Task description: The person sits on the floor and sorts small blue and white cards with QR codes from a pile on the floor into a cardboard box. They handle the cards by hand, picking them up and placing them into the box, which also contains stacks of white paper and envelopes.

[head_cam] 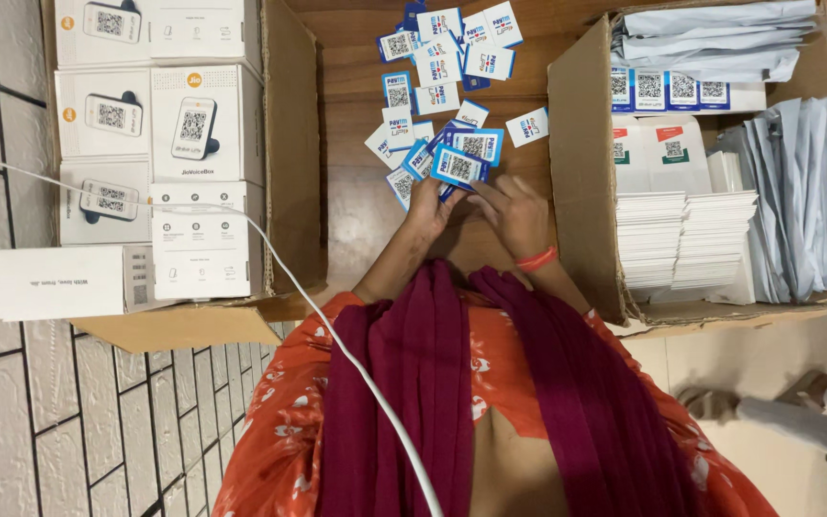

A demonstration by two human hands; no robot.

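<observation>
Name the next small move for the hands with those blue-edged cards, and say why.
Probably lift the top blue-bordered square card off with the right hand: the left hand grips a fanned stack, and the right fingers already touch its edge, above the loose pile of matching cards on the wooden floor.

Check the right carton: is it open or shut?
Open. The right carton has its flaps folded outward, and white card stacks, grey pouches and a row of blue-edged code cards show inside.
</observation>
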